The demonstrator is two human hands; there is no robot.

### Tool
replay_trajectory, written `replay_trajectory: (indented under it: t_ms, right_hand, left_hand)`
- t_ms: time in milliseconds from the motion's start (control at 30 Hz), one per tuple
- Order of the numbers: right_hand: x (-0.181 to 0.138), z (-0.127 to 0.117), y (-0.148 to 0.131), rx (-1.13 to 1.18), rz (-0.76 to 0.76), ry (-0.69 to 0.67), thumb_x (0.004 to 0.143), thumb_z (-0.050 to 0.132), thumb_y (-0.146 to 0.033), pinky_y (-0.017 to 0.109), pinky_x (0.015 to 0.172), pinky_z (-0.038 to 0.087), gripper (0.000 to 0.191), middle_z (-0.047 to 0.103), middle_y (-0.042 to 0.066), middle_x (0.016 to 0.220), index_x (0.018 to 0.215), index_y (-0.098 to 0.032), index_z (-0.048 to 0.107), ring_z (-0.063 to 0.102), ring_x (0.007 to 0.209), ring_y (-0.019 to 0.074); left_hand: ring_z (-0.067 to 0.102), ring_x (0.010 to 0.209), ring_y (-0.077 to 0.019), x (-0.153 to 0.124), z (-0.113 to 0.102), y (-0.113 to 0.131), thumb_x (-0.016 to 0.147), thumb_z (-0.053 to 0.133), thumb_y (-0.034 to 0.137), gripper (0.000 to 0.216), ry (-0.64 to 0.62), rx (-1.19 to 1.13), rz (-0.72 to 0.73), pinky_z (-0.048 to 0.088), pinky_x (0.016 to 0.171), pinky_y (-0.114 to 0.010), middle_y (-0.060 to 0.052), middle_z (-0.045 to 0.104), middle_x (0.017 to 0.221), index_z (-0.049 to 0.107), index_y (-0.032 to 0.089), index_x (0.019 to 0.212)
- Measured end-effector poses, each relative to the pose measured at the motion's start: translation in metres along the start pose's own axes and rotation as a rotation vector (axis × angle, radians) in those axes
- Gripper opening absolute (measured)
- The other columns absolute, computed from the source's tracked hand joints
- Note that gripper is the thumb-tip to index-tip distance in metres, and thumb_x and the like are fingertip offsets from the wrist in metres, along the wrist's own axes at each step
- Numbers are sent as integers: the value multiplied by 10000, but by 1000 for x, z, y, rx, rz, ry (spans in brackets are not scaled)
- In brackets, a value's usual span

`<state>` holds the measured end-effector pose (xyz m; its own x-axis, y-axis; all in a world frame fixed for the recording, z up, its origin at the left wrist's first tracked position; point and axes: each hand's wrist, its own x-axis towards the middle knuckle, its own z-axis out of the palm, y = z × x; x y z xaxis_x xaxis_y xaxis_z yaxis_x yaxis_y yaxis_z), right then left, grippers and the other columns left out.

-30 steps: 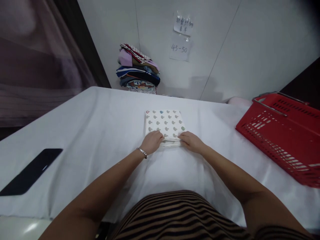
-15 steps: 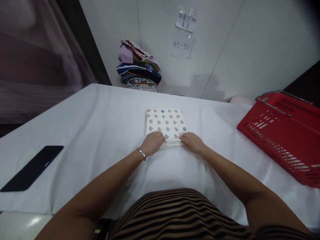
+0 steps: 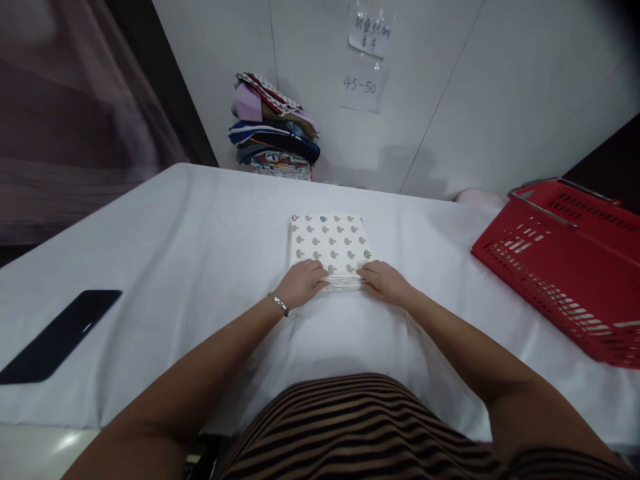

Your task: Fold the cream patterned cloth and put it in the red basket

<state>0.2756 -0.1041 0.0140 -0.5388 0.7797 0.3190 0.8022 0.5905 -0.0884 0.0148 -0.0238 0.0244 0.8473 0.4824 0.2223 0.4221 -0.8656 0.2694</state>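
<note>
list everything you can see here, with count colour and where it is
folded cloth: 1, white with small grey figures and a few coloured ones, middle of the table
table: 1, covered in white cloth, fills the foreground
basket: 1, red plastic with metal handle, on the table at the right
dark flat object: 1, black, on the table at the left
stack of folded fabrics: 1 pile, mixed colours, far edge against the wall
paper notes: 2, white with handwriting, on the wall
bracelet: 1, silver, on the left wrist
left hand: 1, on the cloth's near left corner
right hand: 1, on the cloth's near right corner
</note>
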Motion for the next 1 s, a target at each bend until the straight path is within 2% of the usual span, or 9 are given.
replay_trajectory:
  t_ms: [200, 333, 433, 533, 733, 1000]
  right_hand:
    - [2, 2, 4, 12, -24, 0, 816, 442, -138, 377, 772, 458, 324, 590, 123, 1032, 1120, -163, 553, 523, 929, 227]
    - [1, 6, 4, -64, 7, -22, 808, 420, -110, 389, 757, 459, 347, 592, 127, 1037, 1127, -154, 550, 529, 913, 231]
    - [2, 4, 3, -56, 35, 27, 817, 405, -107, 378, 767, 468, 345, 589, 136, 1046, 1133, -147, 536, 531, 939, 227]
    - [2, -1, 2, -12, 72, 84, 829, 405, -119, 365, 782, 477, 354, 584, 119, 1065, 1163, -178, 503, 526, 976, 216]
    - [-3, -1, 1, 22, 25, 67, 812, 399, -101, 363, 768, 487, 391, 591, 104, 1053, 1184, -195, 473, 535, 965, 213]
    - [-8, 4, -1, -51, -11, 71, 789, 425, -75, 358, 760, 465, 383, 596, 108, 1037, 1151, -173, 500, 530, 926, 215]
  left_hand:
    - [515, 815, -178, 2, -2, 0, 906, 366, 309, 281, -22, 19, 4, 410, 727, -315, -45, 579, 860, 620, 191, 891]
    - [520, 874, -193, 1, 0, 2, 877, 436, 313, 230, -16, 69, 5, 413, 755, -329, -51, 586, 931, 586, 200, 1009]
    - [520, 907, -197, 1, 2, 3, 851, 490, 320, 257, 4, 88, -5, 411, 779, -332, -52, 583, 976, 554, 206, 1072]
    - [519, 896, -194, 2, 3, 4, 843, 502, 323, 249, 10, 111, -20, 411, 780, -331, -45, 579, 976, 553, 210, 1060]
    - [518, 907, -202, 4, 3, 10, 837, 510, 327, 245, 19, 173, -53, 410, 773, -338, -46, 580, 976, 554, 215, 1051]
    - [534, 879, -208, 4, 1, 18, 833, 436, 140, 266, 3, 321, -20, 413, 738, -344, -63, 612, 926, 551, 165, 1071]
